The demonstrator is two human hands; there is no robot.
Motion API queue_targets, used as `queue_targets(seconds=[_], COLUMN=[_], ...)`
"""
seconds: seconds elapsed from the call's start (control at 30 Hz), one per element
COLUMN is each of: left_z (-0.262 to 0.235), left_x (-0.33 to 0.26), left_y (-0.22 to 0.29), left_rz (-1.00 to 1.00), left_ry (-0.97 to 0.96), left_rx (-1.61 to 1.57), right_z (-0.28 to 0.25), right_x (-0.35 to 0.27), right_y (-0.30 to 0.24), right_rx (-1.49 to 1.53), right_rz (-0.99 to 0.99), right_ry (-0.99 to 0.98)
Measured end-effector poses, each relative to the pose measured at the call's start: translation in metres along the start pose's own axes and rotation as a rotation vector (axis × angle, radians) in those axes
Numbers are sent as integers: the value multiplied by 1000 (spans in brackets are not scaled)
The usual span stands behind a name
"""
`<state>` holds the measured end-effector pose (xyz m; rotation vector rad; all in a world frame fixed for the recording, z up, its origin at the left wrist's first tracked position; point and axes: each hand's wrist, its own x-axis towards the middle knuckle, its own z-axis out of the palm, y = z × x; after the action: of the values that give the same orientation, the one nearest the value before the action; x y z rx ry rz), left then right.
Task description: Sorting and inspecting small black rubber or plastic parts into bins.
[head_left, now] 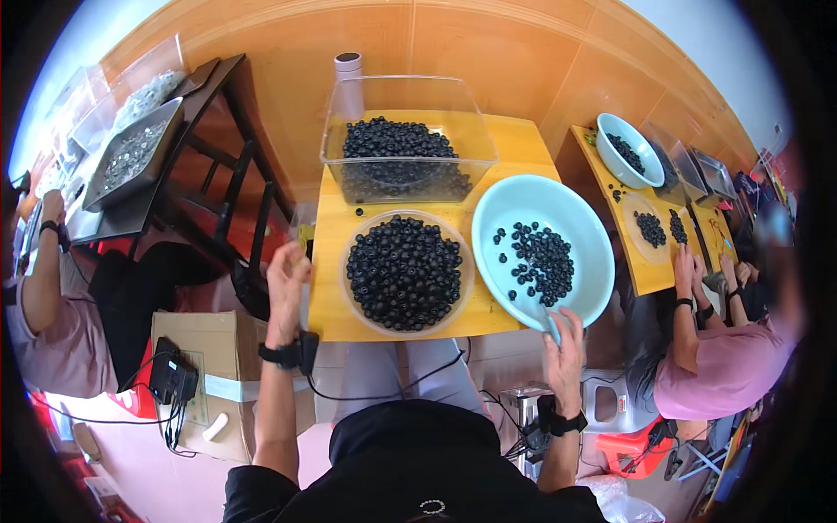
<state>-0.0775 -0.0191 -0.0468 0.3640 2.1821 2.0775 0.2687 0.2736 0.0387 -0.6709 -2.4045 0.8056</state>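
My left hand [286,281] is raised at the table's left edge, beside a shallow round dish [469,272] heaped with small black bead-like pieces [404,272]. Its fingers are curled together; whatever they may hold is too small to make out. Over the near rim of a pale blue basin [595,253], my right hand [565,347] is closed round a slim bluish tool [553,326], whose tip points into the basin. More black pieces [545,261] lie spread on the basin's bottom.
Behind the dish stands a clear plastic bin [410,187] partly filled with black pieces, and a pink bottle [349,87] is behind it. A cardboard box [205,383] sits at lower left. Co-workers sit on both sides; the right table [641,270] holds another blue basin [623,170].
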Motion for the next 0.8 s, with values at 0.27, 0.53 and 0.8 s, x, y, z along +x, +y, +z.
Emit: queue_targets(seconds=[0.27,0.53,0.8], left_z=[50,62,12], left_x=[-70,-80,-129], left_y=[15,25,37], left_rz=[-316,-258,-345], left_ry=[-89,-128,-88], left_rx=[-174,-203,-230], right_z=[4,68,83], right_x=[-4,-11,-22], right_y=[-18,-53,-50], right_rx=[10,124,310], right_rz=[144,143,362], right_ry=[295,-7,-137])
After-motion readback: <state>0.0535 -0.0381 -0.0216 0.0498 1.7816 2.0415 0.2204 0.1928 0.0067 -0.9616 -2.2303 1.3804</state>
